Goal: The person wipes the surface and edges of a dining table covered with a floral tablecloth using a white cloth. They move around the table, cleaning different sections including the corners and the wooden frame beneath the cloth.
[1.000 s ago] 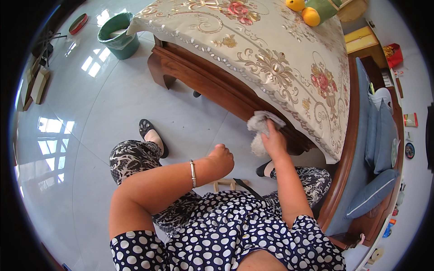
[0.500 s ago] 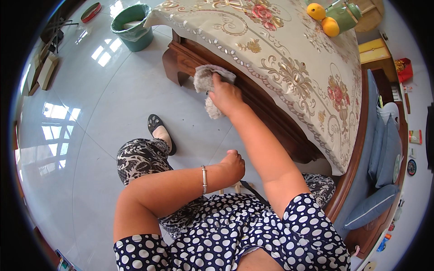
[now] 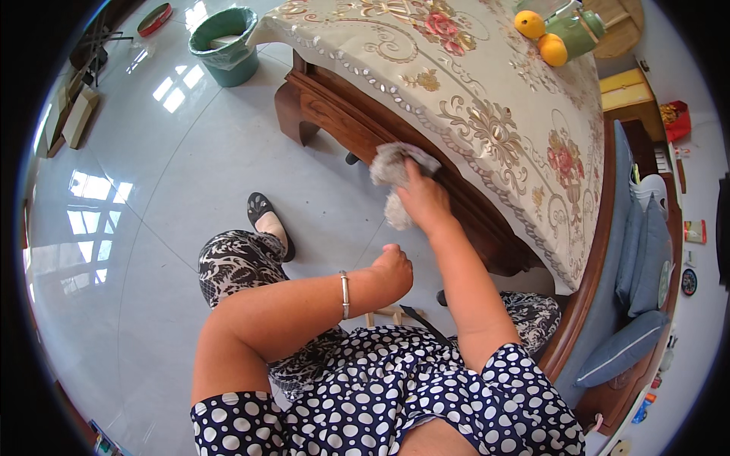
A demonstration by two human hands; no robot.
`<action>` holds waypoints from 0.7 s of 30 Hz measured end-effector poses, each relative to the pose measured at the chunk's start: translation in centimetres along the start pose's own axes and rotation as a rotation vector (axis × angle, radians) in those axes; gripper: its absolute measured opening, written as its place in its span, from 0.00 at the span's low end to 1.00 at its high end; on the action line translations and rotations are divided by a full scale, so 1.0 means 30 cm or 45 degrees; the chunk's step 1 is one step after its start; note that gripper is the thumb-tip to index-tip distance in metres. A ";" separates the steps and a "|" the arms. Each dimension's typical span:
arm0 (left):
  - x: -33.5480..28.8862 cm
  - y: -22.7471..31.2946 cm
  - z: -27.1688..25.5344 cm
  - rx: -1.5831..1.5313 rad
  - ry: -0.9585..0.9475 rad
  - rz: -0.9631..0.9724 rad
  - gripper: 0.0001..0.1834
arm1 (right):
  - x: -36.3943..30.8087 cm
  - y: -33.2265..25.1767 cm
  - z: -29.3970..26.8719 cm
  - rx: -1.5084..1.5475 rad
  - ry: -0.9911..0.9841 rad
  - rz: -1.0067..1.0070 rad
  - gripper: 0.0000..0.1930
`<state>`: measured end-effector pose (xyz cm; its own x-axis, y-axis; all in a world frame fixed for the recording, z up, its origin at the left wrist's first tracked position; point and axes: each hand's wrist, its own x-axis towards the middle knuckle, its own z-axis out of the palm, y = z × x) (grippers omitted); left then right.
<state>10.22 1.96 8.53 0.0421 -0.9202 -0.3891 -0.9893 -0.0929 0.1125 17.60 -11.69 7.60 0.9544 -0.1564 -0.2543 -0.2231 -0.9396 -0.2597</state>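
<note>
My right hand is closed on a fluffy grey-white cleaning cloth. It presses the cloth against the dark carved wooden side of a low table, below the hanging edge of the tablecloth. A loose end of the cloth dangles under my fingers. My left hand is curled into a fist in front of my body, with a silver bangle on its wrist. Nothing shows in that fist. The patterned tablecloth, cream with gold scrolls and red flowers, covers the table top.
A green lined bin stands beyond the table's left corner. Two oranges and a green jug sit on the table's far end. To the right runs a wooden sofa with blue cushions. My shoe rests on the tiled floor.
My right hand and the cloth have slid right and nearer along the table's wooden side. The left fist has stayed almost where it was.
</note>
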 end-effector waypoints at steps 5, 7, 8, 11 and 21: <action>0.001 0.003 -0.002 0.023 -0.018 0.020 0.09 | -0.264 0.268 -0.012 -0.056 0.093 0.192 0.32; -0.003 0.000 -0.003 -0.006 -0.060 0.022 0.09 | -0.358 0.384 0.000 -0.083 0.093 0.291 0.32; -0.005 -0.002 -0.005 -0.016 -0.079 0.031 0.10 | -0.407 0.437 0.000 -0.098 0.094 0.355 0.32; 0.003 0.003 0.010 -0.036 -0.105 0.029 0.10 | -0.541 0.572 -0.010 -0.146 0.066 0.625 0.32; 0.004 0.016 0.015 -0.025 -0.127 0.067 0.09 | -0.542 0.619 0.072 -0.012 0.371 0.390 0.32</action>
<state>9.68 1.98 8.13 -0.0251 -0.8819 -0.4709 -0.9868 -0.0534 0.1526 -2.50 -25.92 4.91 0.8607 -0.5073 -0.0437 -0.5047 -0.8387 -0.2046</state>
